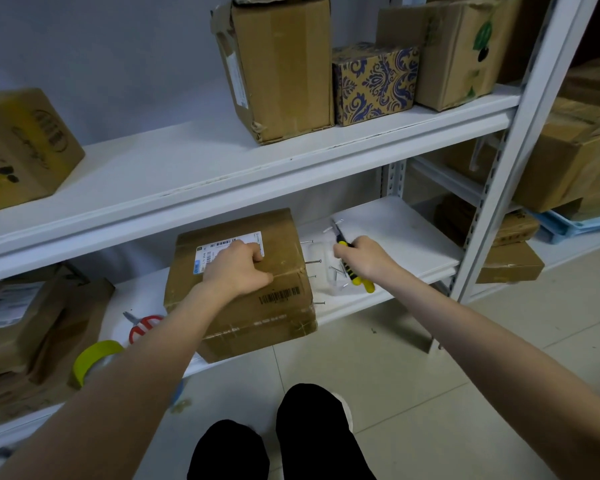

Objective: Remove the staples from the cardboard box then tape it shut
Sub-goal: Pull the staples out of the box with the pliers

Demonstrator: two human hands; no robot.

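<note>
— Can anything be read on the cardboard box (pixel 257 317)?
— No. The white shipping label (pixel 219 245) on its top has barcodes and fine print, all too small to read, with a blue mark at its left corner. Nearer, the printed barcode (pixel 279 295) has digits I can't make out.
— What about the other boxes?
— The far-left box (pixel 21 147) has dark script, but it's blurred. The side label (pixel 238 81) on the tall box (pixel 284 64) is illegible too.

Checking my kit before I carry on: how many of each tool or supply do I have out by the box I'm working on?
Pliers: 1, held in the right hand
Scissors: 1
Tape roll: 1
Clear tray: 1
Total: 4
</note>
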